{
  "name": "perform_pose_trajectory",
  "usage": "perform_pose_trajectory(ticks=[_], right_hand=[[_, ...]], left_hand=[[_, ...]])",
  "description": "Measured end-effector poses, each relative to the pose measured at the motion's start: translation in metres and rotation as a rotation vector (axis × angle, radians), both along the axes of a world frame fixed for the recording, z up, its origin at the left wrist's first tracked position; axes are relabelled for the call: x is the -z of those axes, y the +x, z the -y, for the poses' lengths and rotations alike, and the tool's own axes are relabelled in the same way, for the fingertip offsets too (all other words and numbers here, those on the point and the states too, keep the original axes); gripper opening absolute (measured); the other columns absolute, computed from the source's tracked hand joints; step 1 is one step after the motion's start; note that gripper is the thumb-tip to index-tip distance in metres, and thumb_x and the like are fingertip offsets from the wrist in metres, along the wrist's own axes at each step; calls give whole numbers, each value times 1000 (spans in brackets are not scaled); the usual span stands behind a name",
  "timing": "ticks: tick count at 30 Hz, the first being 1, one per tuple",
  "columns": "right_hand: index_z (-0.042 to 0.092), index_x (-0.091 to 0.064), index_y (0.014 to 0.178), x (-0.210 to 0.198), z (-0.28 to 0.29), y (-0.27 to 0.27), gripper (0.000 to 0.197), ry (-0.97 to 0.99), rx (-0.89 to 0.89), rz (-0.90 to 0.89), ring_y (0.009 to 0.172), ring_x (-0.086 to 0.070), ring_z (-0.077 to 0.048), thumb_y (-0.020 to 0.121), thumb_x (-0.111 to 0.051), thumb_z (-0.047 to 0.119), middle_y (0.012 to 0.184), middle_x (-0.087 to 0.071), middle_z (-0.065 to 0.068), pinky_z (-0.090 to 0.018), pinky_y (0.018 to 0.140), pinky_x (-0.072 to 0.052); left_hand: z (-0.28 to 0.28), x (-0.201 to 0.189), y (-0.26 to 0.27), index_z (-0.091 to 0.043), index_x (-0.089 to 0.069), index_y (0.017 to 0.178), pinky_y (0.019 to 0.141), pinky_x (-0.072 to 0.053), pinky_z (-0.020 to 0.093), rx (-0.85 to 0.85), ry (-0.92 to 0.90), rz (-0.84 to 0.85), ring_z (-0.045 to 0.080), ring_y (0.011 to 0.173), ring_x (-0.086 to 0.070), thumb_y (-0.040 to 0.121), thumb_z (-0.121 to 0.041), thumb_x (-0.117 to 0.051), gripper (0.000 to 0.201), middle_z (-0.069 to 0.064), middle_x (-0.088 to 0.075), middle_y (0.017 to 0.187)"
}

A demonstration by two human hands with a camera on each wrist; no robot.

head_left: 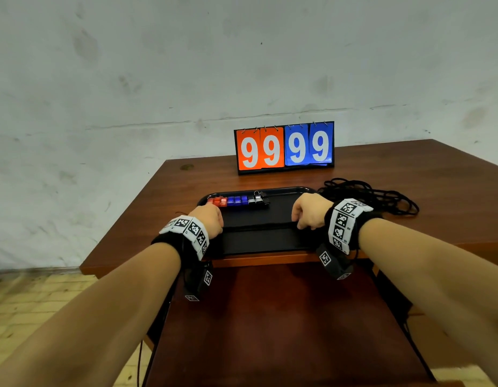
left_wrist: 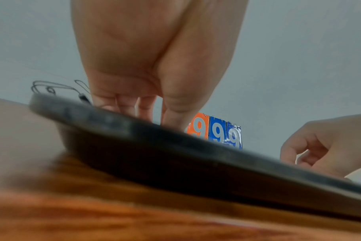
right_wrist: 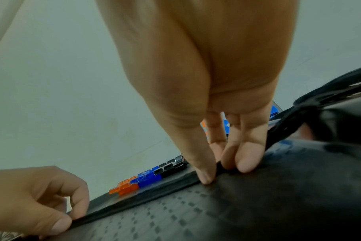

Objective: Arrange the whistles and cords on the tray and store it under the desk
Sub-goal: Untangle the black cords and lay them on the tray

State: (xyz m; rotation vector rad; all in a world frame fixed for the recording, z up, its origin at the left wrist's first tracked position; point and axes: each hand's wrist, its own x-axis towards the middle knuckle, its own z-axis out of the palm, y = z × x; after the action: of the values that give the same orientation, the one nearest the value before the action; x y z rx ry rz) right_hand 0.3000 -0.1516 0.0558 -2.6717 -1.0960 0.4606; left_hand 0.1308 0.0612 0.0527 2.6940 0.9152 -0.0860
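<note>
Whistles (head_left: 238, 201) rowed on black tray (head_left: 270, 241)

The desk (head_left: 409, 174) is dark red-brown wood with a smooth, lightly glossy finish, and on it the black tray (head_left: 295, 191) looks like plastic with a shiny rim, its floor covered by a matt mat (right_wrist: 258, 203) patterned with small raised squares. The whistles (head_left: 238, 200) are glossy translucent plastic in orange, blue and black, with small metal rings on top, while the cords (head_left: 381, 196) heaped beside the tray are matt black woven string. The scoreboard (head_left: 284, 148) carries smooth, shiny plastic-looking cards hung on thin metal rings, in front of a rough, stained, matt white wall (head_left: 158, 65).
</note>
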Motion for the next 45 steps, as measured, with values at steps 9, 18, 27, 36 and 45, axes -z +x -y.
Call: perform_pose_trajectory(ticks=[9,18,27,36,45], right_hand=[[14,-76,94,-4,3,-2,13,-8,-21,39,83,-73,-25,81,-75,11,98,-73,-6,-31,65,-62],[17,-72,107,-18,22,-4,23,134,-22,21,87,-65,-13,85,-73,20,100,-67,4,-20,65,-53],[18,-71,101,-32,84,25,16,308,94,37,82,-65,-13,85,-68,17,91,-65,7,-24,73,-54],[17,-69,113,-27,129,76,28,349,163,26,86,-58,-12,86,-68,15,105,-67,1,-17,69,-45],[22,-59,134,-24,112,99,49,88,-17,34,123,-53,-20,86,-70,22,136,-55,1,-32,104,-43]], left_hand=[[1,0,2,-11,-71,102,90,-55,35,-2,8,9,25,100,-66,87,-17,-71,16,8,-69,107],[22,-20,6,-14,-73,102,98,-51,38,67,6,52,25,109,-63,90,-15,-64,15,3,-67,115],[87,-43,64,-20,-71,91,89,-54,34,173,-43,207,20,97,-66,88,-14,-65,9,1,-70,101],[142,-39,130,-23,-70,82,84,-54,32,277,-44,240,19,92,-66,85,-14,-64,11,-2,-71,97],[150,-36,163,-22,-71,85,88,-55,35,295,-62,237,17,92,-66,87,-17,-63,11,-4,-70,96]])
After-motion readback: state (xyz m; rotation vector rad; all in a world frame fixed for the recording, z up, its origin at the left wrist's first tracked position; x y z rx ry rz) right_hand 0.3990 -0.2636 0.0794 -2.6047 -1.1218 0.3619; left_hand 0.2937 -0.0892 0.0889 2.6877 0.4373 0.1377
